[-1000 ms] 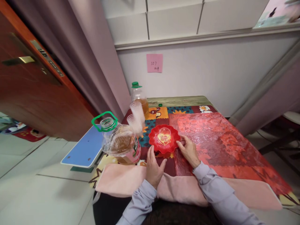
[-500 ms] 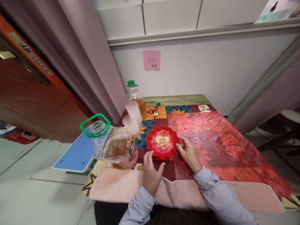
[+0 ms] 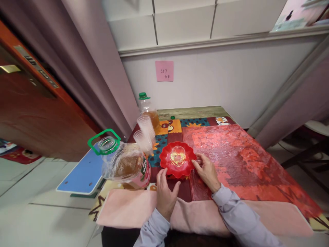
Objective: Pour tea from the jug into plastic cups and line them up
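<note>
My left hand (image 3: 166,195) is open, thumb spread, its fingertips at the near-left rim of a red, round, scalloped plastic dish (image 3: 187,165); I can't tell whether they touch. The dish lies ahead of and between my hands, nearer the table's near edge than its far one; being round, it has no clear long axis. A clear, round plastic cup (image 3: 178,152) sits within it. My right hand (image 3: 207,172) is the nearer, thumb and bent fingers at the right rim; I can't tell whether they are closed on it.

Around me, left to right: a reddish-brown wooden door (image 3: 38,109), a blue flat-topped bench (image 3: 79,175), then, by the left edge of the cloth-covered table (image 3: 196,112), a big clear plastic jug (image 3: 128,168) with a green handle. Stacked translucent plastic cups (image 3: 146,132) lean beyond it, near a green-capped bottle (image 3: 150,116) of amber liquid. A glossy red sheet (image 3: 231,154) covers the right half, and a pink cloth (image 3: 128,207) runs along the near edge.
</note>
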The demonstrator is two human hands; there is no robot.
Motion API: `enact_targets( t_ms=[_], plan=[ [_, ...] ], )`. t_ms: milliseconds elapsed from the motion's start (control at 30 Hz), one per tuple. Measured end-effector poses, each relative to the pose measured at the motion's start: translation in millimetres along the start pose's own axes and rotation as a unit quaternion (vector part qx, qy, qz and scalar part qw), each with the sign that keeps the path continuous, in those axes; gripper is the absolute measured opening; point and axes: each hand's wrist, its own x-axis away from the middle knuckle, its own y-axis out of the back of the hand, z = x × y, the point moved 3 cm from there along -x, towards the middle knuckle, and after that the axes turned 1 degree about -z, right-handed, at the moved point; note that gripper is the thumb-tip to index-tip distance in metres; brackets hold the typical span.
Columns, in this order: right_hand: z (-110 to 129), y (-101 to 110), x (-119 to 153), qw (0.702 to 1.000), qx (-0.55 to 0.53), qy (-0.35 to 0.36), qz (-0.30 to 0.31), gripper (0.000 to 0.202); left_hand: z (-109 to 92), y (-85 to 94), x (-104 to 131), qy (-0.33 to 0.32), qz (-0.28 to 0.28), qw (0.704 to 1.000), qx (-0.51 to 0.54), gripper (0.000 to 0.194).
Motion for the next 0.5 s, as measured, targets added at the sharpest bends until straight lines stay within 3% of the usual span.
enact_targets(
  t_ms=[500],
  plan=[
    [2,7,2,0.996,0.062,0.025,-0.051,0.050,-14,5.0,0,-0.038,-0.037,0.998,-0.023,0.060]
  ],
)
